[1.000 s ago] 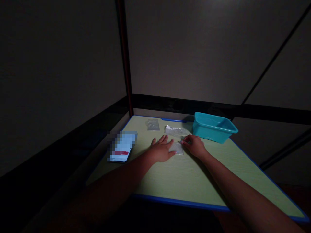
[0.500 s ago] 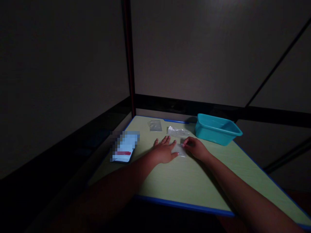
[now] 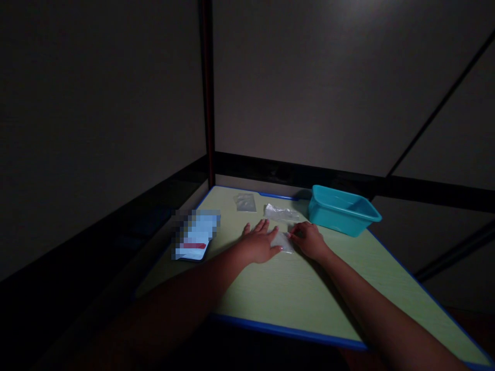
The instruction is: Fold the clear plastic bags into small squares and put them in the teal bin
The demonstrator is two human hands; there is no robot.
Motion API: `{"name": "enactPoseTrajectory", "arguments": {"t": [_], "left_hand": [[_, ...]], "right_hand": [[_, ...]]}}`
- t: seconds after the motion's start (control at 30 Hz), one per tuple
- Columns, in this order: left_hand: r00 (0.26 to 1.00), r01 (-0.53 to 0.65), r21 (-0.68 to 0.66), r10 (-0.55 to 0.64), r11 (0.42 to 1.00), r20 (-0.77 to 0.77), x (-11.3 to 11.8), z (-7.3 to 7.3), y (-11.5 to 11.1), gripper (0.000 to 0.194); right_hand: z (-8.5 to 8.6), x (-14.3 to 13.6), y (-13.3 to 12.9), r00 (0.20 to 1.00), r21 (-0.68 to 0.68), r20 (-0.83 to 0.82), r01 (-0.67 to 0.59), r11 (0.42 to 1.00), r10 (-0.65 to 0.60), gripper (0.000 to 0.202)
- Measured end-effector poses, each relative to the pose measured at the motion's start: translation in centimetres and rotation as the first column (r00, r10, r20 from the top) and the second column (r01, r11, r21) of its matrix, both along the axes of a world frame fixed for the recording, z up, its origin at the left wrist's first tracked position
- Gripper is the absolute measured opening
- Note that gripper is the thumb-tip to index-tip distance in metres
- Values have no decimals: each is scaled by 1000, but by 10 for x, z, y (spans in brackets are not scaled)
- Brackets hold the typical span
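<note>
A small clear plastic bag (image 3: 284, 242) lies flat on the pale green table (image 3: 278, 293). My left hand (image 3: 261, 244) is spread flat, its thumb and forefinger at the bag's left side. At the bag's right edge, my right hand (image 3: 308, 239) has its thumb and forefinger pinched together on the plastic. Just beyond both hands rests a crinkled clear plastic bag (image 3: 280, 212). Farther back on the left are flat clear bags (image 3: 246, 202), overlapping one another.
A turquoise basket (image 3: 340, 224) stands at the table's back right. On the left lies a phone (image 3: 196, 242) with a lit, partly blurred screen. Dark walls rise behind and to the left of the table, which has a blue edge.
The view has shifted slightly. My right hand has moved a little to the left, still pinching at the bag's right edge. My left hand stays spread in place.
</note>
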State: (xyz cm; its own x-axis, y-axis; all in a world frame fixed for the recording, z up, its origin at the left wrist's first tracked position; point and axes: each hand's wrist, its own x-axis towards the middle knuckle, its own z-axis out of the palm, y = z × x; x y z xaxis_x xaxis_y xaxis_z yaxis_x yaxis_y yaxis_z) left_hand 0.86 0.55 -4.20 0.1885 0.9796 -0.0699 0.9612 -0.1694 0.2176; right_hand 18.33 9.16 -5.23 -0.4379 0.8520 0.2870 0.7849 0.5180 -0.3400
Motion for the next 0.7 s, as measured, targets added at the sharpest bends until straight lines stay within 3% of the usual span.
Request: {"name": "enactPoseTrajectory", "arguments": {"t": [0.3,0.53,0.7], "left_hand": [[1000,-8,-6,8,1000,2,1,3,-1,69],[1000,-11,-17,11,1000,9,1,3,-1,67],[1000,-11,-30,11,999,8,2,7,-2,66]], "right_hand": [[0,0,1,997,-30,-72,-44,999,42,11],[-9,0,8,912,-217,-377,-257,942,162,12],[-9,-2,8,865,-306,-487,-301,903,123,19]]}}
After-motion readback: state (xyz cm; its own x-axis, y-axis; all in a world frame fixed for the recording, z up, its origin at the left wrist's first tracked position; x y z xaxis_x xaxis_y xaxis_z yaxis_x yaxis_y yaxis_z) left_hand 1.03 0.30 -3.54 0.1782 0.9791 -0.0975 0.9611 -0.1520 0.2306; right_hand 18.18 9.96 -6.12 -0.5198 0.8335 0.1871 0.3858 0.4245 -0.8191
